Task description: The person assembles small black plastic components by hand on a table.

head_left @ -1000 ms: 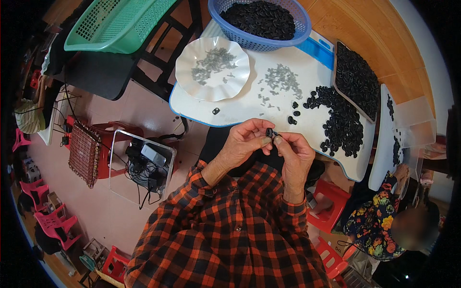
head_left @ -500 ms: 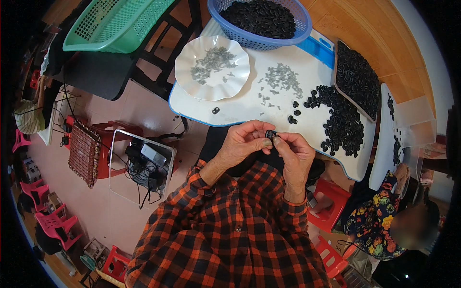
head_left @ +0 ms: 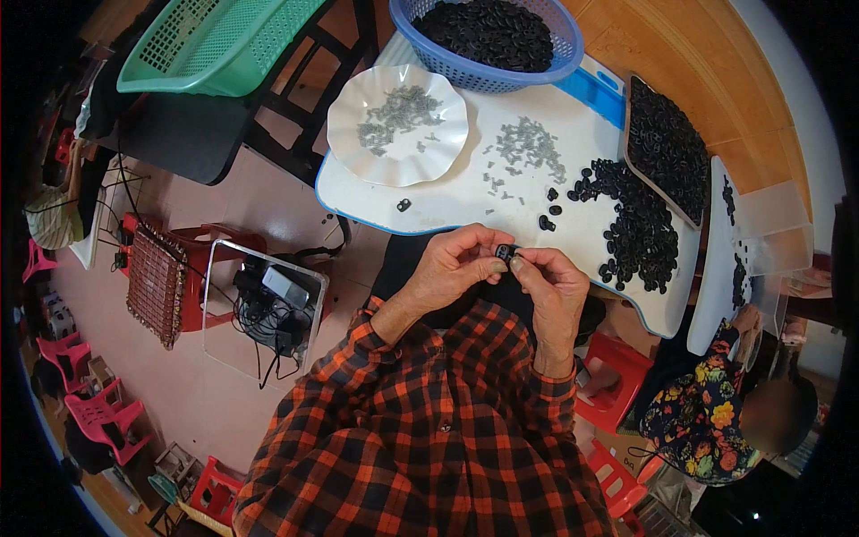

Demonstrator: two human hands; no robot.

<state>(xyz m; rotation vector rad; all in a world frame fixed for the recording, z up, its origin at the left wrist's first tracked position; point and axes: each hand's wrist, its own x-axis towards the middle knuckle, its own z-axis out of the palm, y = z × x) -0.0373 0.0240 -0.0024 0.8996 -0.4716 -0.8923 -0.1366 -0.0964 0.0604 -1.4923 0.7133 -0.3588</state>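
Observation:
Just off the near edge of the white table, both my hands meet over one small black plastic piece, rounded, with lighter spots on its face. My left hand pinches it between thumb and fingers. From the other side, the thumb and fingertips of my right hand close on it too. Beyond my hands lie a few loose black pieces and a scatter of tiny grey translucent pieces. A larger spread of black oval pieces covers the table's right side.
A white scalloped plate holds more tiny grey pieces. Behind it stands a blue basket full of black pieces, with a filled tray at right. Another person in a floral sleeve sits at right. A green basket is far left.
The black piece has turned slightly between my fingertips and more of its face shows. My hands stay in nearly the same place.

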